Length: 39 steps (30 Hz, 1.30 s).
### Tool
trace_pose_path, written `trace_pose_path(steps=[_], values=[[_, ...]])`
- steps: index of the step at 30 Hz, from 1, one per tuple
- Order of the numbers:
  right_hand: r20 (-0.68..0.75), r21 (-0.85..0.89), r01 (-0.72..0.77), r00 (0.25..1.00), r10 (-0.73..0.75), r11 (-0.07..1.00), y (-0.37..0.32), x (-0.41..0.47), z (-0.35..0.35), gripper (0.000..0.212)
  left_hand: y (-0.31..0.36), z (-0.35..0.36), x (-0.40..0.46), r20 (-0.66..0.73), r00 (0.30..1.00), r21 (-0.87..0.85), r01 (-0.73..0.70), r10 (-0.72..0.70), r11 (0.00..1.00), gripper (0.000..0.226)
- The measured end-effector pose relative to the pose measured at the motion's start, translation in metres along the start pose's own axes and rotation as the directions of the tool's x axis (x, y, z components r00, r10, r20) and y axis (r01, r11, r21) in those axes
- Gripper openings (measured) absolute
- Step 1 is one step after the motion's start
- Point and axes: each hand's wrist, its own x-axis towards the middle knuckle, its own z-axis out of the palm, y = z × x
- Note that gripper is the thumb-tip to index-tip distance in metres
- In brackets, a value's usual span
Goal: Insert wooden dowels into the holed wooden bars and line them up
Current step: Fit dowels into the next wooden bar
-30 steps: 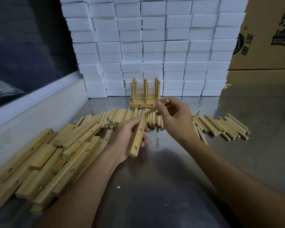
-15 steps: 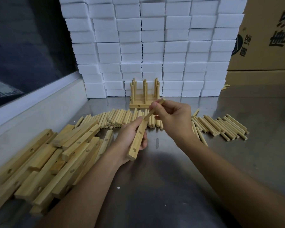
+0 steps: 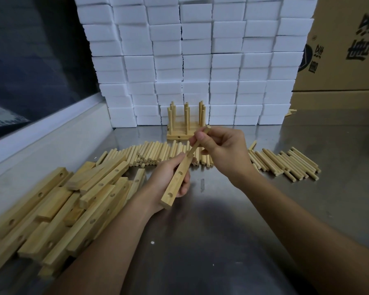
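Surface: bare metal tabletop [image 3: 232, 241], dull and reflective, with a pale ledge and dark window along its left edge.
Backdrop: wall of stacked white foam blocks [image 3: 196, 60] at the far side; brown cardboard box [image 3: 345, 45] with dark print to the right of it.
Left hand [image 3: 168, 179]: curled around a holed wooden bar [image 3: 178, 177], thumb on the near top edge, fingers wrapped underneath; the bar is lifted off the table and tilted, its far end higher.
Bar holes: two empty round holes show on the upper face, one near the middle and one near the low end.
Right hand [image 3: 224, 150]: closed in a pinch on a single dowel [image 3: 197, 143], thumb and forefinger near its upper end.
Dowel position: slanted, lower tip meeting the bar's far end at the third hole; how deep it sits cannot be told.
Bar supply: loose heap of holed bars [image 3: 58, 211] on the left of the table.
Dowel supply: row of loose dowels [image 3: 149, 154] lying behind the hands, and a second spread of dowels [image 3: 285, 162] to the right.
Finished pieces: assembled bars with upright dowels [image 3: 184, 122] lined up against the foam blocks, just behind the right hand.
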Motion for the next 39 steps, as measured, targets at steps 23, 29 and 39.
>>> trace_pose_path(steps=[23, 29, 39], values=[[-0.274, -0.202, 0.064, 0.954, -0.119, 0.977, 0.016, 0.011, -0.008, 0.006, 0.001, 0.009, -0.003, 0.039, 0.998, 0.081, -0.046, 0.043, 0.996, 0.011], [-0.146, -0.309, 0.032, 0.986, -0.081, 0.951, 0.02, 0.011, -0.019, 0.029, -0.001, 0.009, 0.001, -0.083, 0.996, -0.004, -0.046, 0.045, 0.999, 0.015], [-0.003, -0.869, -0.075, 0.989, 0.146, 0.489, 0.049, 0.008, -0.04, 0.039, 0.0, 0.01, 0.001, -0.156, 0.988, -0.122, -0.04, 0.021, 0.992, 0.021]])
